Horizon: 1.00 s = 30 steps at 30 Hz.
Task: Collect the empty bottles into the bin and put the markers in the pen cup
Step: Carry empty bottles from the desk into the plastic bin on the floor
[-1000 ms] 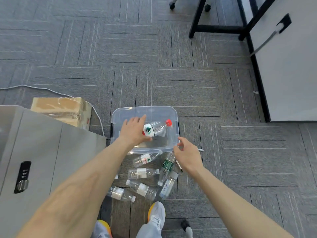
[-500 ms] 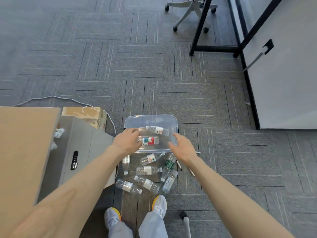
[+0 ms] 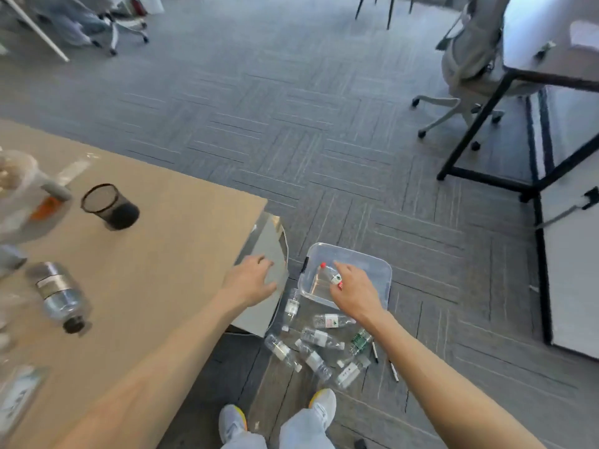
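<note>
Both of your hands are empty, fingers spread loose. Your right hand (image 3: 355,291) hovers over the near rim of the clear bin (image 3: 382,270); your left hand (image 3: 251,280) hangs at its 9 o'clock, over the grey cabinet (image 3: 269,241). Inside the bin lies one red-capped bottle (image 3: 329,274); anything beneath your hand cannot be judged. Roughly seven empty bottles (image 3: 319,338) lie scattered on the carpet at the bin's 6 o'clock, two markers (image 3: 393,371) beside them. At 10 o'clock, on the desk (image 3: 168,241), the mesh pen cup (image 3: 110,205) stands upright, contents indiscernible.
</note>
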{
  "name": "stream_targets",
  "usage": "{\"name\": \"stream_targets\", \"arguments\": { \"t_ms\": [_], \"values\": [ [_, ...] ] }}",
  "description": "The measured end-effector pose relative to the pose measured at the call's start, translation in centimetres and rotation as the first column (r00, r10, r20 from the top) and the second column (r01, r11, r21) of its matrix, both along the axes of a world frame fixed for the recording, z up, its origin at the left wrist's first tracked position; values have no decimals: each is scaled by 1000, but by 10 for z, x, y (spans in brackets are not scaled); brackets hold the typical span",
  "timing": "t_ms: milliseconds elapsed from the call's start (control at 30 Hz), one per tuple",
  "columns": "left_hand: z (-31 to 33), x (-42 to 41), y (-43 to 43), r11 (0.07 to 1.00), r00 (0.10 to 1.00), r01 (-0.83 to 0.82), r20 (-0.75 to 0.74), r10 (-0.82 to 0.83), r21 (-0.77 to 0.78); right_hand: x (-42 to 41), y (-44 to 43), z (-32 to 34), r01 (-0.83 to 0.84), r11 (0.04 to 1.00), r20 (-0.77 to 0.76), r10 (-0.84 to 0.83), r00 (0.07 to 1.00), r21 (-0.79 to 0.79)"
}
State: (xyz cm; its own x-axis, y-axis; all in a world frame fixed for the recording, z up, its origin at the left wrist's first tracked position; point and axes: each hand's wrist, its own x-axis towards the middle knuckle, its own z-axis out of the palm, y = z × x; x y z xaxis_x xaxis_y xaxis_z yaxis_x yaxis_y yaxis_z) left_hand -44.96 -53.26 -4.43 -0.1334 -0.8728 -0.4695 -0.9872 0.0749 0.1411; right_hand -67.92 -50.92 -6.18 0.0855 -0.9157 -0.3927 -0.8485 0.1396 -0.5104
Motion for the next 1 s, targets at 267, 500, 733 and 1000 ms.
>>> {"name": "stream_targets", "arguments": {
  "t_ms": [267, 500, 733, 1000],
  "values": [
    [54, 151, 101, 922, 928, -366, -123, 351, -130, 165, 17, 54, -274, 950, 133, 293, 947, -147],
    [68, 275, 224, 743, 764, -645, -195, 615, -179, 331, 82, 83, -540, 820, 168, 569, 805, -189],
    [63, 373, 345, 583, 600, -799, -260, 756, -147, 468, 188, 86, -678, 713, 150, 701, 697, -179],
    [47, 473, 468, 349, 363, -932, -271, 892, -103, 582, 270, 77, -798, 587, 74, 809, 583, -135]
  ]
}}
